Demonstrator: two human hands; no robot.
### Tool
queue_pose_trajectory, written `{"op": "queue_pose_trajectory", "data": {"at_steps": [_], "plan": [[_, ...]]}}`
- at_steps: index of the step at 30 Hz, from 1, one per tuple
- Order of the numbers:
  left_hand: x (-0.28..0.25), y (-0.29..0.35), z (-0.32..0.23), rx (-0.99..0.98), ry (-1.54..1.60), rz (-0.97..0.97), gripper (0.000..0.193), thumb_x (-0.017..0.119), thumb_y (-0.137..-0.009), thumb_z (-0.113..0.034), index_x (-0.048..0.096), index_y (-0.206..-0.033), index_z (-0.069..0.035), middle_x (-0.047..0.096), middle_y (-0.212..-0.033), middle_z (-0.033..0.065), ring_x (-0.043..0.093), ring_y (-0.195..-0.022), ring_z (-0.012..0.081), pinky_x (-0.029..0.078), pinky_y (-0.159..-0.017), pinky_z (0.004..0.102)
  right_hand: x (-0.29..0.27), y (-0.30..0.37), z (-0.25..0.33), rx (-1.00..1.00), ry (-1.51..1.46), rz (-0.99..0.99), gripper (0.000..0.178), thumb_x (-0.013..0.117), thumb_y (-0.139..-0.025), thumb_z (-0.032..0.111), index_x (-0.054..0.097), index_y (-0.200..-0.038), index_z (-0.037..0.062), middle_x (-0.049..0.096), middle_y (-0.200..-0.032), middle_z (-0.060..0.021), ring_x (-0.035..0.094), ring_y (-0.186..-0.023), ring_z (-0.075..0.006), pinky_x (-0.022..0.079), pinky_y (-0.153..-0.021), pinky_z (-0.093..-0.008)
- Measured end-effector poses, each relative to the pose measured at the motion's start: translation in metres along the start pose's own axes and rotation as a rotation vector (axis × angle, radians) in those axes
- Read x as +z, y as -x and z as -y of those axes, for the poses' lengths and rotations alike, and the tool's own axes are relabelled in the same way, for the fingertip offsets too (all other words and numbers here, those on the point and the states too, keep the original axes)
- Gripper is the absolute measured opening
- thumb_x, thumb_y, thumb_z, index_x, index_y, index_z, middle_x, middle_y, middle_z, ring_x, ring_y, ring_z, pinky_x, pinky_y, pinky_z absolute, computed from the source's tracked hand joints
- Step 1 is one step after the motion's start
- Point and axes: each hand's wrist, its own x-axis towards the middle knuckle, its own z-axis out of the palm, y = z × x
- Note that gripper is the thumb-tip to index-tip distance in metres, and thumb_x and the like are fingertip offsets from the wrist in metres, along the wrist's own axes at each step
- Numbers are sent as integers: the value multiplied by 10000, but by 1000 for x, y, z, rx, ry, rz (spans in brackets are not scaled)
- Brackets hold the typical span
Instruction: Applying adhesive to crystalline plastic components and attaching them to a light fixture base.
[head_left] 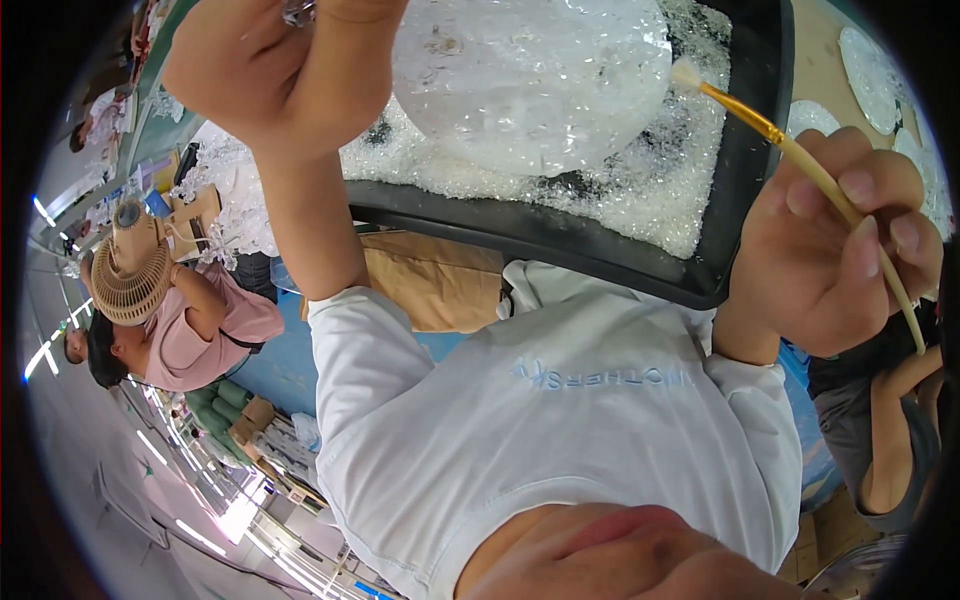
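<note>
My right hand is closed round a thin paintbrush with a pale wooden handle, a gold ferrule and white bristles. The bristle tip is at the right rim of a round, clear, bumpy disc; whether they touch I cannot tell. This disc lies on clear glittery granules in a black tray. Up at the left, my left hand is curled, with a small clear shiny piece showing at its fingers. Most of that piece is cut off by the frame's top edge.
Clear discs lie on the table beyond the tray's right side. Clear branching pieces are heaped at the left. A beige fan stands near a person in pink. Another person's arm is close at the right.
</note>
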Motion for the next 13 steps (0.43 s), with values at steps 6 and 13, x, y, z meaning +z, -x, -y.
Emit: {"op": "queue_pose_trajectory", "data": {"at_steps": [6,13], "plan": [[-26,-18,77,257,237,77,344,723,-976,-193,657,-830,111,719,-810,229,653,-613,214,545,-554,341,-3,1,-7,43,-216,-46,381,407,-974,55,610,-1296,84,593,-1196,-227,534,-857,-257,473,-701,-342],[-55,-24,139,444,444,184,532,738,-966,-316,658,-961,211,717,-913,341,764,-760,315,639,-557,430,-1,-3,-6,75,-177,24,373,434,-970,53,615,-1294,90,589,-1193,-200,532,-844,-245,477,-714,-345]]}}
